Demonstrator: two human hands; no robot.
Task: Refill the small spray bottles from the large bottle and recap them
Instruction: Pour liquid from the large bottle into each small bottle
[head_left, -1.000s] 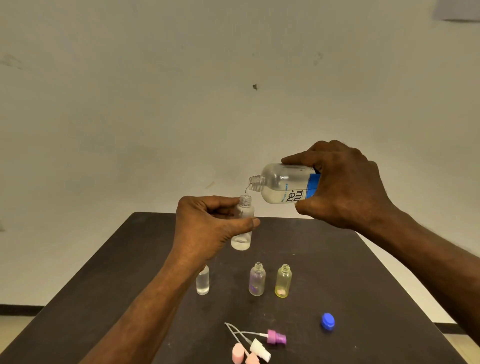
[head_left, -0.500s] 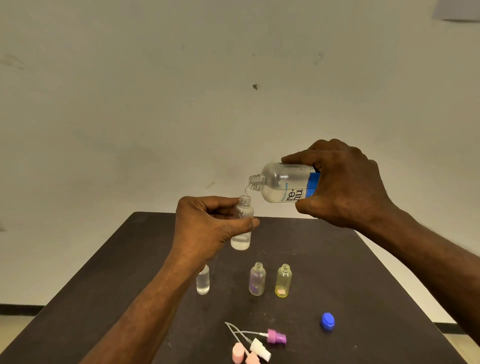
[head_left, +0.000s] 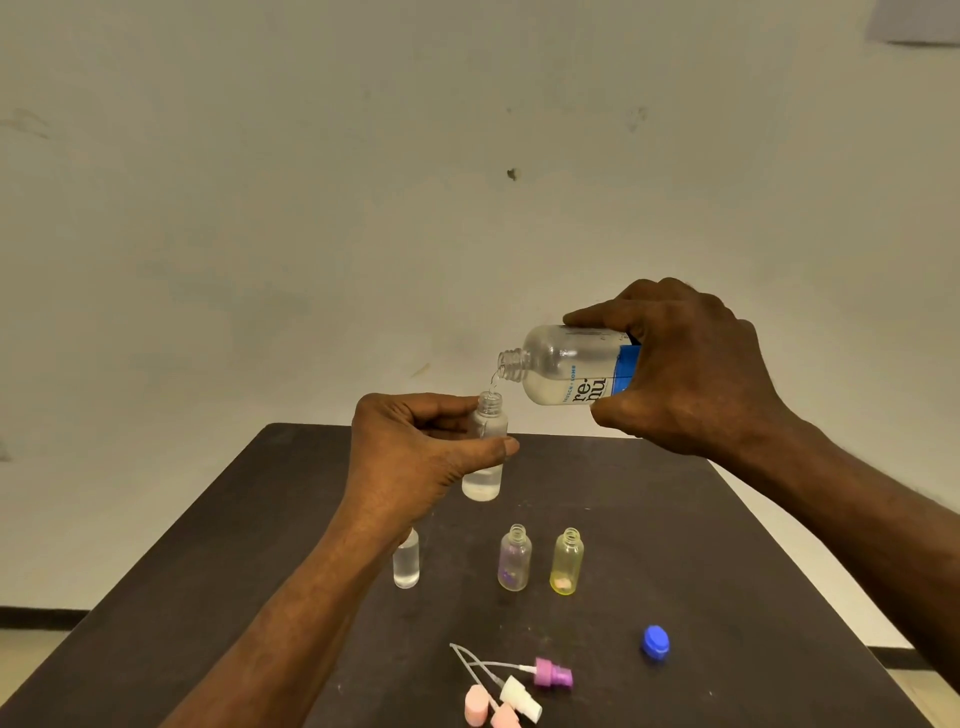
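- Head view, right hand (head_left: 685, 374): fingers and thumb are curled around the labelled rear half of the large bottle (head_left: 566, 371), which lies nearly horizontal, neck pointing left, its clear front half protruding from the grip.
- Head view, left hand (head_left: 415, 457): thumb and fingers pinch the mid-body of the small clear bottle (head_left: 485, 452), held upright above the dark table (head_left: 727, 571); neck and base protrude above and below the grip.
- A thin stream runs from the large bottle's mouth into the small bottle's open neck directly below.
- On the table stand uncapped: a clear bottle (head_left: 406, 564), a purple-tinted bottle (head_left: 515, 564), a yellow-tinted bottle (head_left: 566, 566).
- Nearer the camera lie a blue cap (head_left: 655, 643) and spray heads (head_left: 524, 693).
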